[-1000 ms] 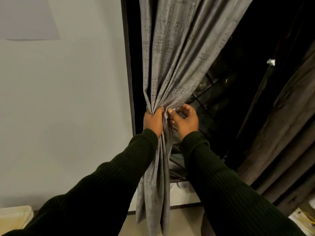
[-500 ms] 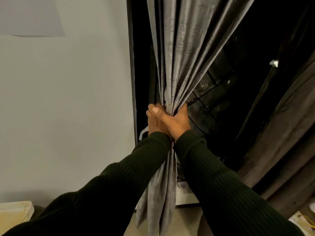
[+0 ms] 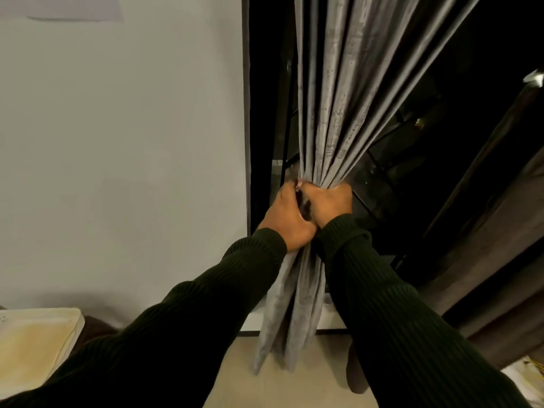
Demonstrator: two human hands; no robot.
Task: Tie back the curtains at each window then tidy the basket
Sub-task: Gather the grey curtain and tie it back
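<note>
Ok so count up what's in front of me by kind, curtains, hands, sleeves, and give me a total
Curtains: 2, the grey curtain bunched in both hands, and a darker curtain hanging at the right.
Hands: 2, the left hand and the right hand, both gripping the grey curtain.
Dark ribbed sleeves: 2, left sleeve, right sleeve.
Total: 6

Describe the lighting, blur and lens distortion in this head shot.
Head view: dim, warm indoor light; the window is almost black, with one small bright spot at the right edge. The grey curtain and white wall are evenly lit. Both hands, left hand and right hand, look slightly soft. Wide-angle stretch bows the window frame and enlarges the sleeves near the bottom edge.
</note>
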